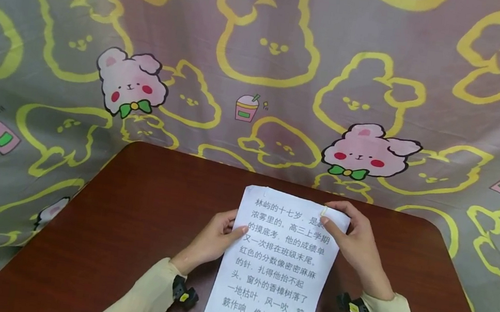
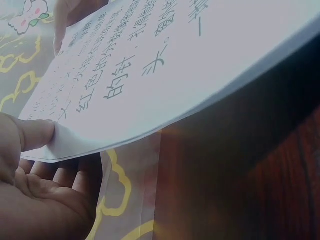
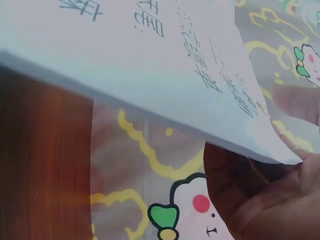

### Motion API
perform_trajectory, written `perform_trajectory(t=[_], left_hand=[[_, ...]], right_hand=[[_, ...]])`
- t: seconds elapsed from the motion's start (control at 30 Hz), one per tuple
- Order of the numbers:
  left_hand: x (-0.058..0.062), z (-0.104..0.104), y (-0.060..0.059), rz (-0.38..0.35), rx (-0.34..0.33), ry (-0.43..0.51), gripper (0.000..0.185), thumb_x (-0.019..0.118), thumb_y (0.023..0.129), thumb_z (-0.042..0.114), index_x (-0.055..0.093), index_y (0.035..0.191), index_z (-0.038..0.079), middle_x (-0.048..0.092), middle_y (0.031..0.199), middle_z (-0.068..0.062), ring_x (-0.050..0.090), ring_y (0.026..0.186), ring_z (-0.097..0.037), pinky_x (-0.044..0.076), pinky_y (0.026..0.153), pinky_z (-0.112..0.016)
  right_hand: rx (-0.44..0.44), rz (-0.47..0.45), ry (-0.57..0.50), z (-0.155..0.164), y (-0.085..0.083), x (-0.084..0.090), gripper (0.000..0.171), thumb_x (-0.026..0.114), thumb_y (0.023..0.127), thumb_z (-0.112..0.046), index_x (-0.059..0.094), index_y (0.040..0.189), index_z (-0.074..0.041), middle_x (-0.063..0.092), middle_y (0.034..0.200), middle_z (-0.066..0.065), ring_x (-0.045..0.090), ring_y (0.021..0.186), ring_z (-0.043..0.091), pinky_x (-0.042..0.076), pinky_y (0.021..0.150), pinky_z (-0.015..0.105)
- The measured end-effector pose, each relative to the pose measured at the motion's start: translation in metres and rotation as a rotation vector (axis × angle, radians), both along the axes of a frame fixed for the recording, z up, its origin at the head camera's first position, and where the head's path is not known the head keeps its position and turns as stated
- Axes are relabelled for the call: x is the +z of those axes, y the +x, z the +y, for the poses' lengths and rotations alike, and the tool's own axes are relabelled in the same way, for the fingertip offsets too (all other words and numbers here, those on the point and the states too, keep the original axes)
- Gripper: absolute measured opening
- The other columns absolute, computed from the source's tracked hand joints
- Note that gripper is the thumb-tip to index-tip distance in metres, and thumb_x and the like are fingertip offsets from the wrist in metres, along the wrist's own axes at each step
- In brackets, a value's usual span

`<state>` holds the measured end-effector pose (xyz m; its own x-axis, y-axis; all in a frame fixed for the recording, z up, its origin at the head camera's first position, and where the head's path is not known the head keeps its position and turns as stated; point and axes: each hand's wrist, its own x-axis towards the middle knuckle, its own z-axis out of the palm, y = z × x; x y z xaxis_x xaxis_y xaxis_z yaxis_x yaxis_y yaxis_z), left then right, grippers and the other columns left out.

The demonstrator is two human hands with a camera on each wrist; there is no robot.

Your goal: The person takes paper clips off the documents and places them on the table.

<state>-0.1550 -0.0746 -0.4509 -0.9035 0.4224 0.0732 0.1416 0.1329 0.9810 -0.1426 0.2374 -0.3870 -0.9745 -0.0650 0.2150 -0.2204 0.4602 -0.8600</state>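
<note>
A patterned cloth [image 1: 261,64] with yellow rabbit outlines and pink rabbit figures fills the background and hangs behind and around the work surface. In front of it stands a dark brown wooden table [image 1: 129,224] with rounded corners.

Above the middle of the table, a stack of white printed sheets [image 1: 279,263] with Chinese text is held lifted off the wood; the wrist views show its underside clear of the table and several layers at the edge.

The left hand [image 1: 213,240] grips the stack at its left edge: thumb on the printed face, fingers curled beneath, as the left wrist view confirms. The right hand [image 1: 357,239] holds the upper right corner, thumb and forefinger pinching the paper, the remaining fingers under it.

At that corner, between the right fingertips, a small pale paper clip [image 1: 324,211] sits on the top edge of the sheets. Both wrists carry small black devices over pale yellow sleeves [image 1: 143,299].
</note>
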Motion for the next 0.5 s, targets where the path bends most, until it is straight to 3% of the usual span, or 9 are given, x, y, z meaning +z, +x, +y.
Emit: perform_trajectory(t=[0.5], left_hand=[[0.0014,0.0005,0.0011,0.012,-0.001,0.002,0.033,0.055,0.108,0.007,0.059,0.14,0.005,0.078,0.108,-0.021,0.077,0.075,-0.019,0.063,0.064,-0.032]], right_hand=[[-0.038,-0.001,-0.013,-0.003,-0.0064,0.0041,0.026,0.075,0.097,-0.012,0.07,0.119,-0.001,0.071,0.106,0.02,0.072,0.071,0.01,0.062,0.065,0.025]])
